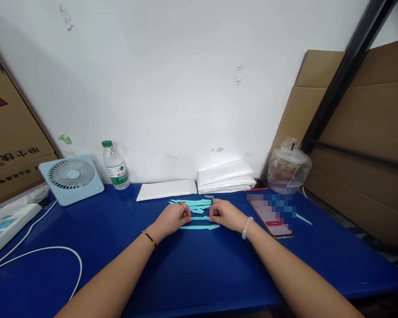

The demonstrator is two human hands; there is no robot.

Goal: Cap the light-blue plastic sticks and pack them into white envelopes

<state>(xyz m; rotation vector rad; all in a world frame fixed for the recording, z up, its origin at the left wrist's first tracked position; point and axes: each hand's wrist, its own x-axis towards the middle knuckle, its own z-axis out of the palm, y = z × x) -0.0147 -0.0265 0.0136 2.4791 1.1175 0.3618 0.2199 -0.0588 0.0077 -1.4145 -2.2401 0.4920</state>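
Note:
Between my two hands a thin light-blue stick lies level just above or on the blue table. My left hand pinches its left end, and my right hand pinches its right end. Nearer to me, another light-blue stick rests on the table, parallel to the first. Just beyond my hands is a loose pile of several similar light-blue sticks. The fingertips partly cover the held stick's ends.
White envelopes and a flat white packet lie by the wall. At left are a fan, a water bottle, a power strip and white cable. At right are a phone and a bagged drink cup.

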